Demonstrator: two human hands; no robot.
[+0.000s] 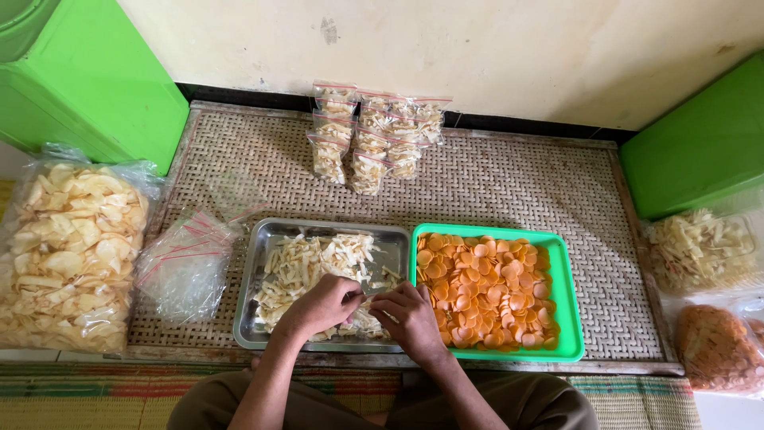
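A: Head view: where are the hands?
B: Left hand (pixel 322 305) and right hand (pixel 410 316) meet over the steel tray's (pixel 255 271) near edge, pinching a small clear bag (pixel 368 291) together.
A: And the chips?
B: Pale chip strips (pixel 310 263) lie just beyond, nearer the left hand.

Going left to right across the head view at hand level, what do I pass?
Big bag of pale chips → stack of empty bags → metal tray → left hand → right hand → green tray → bag of orange chips.
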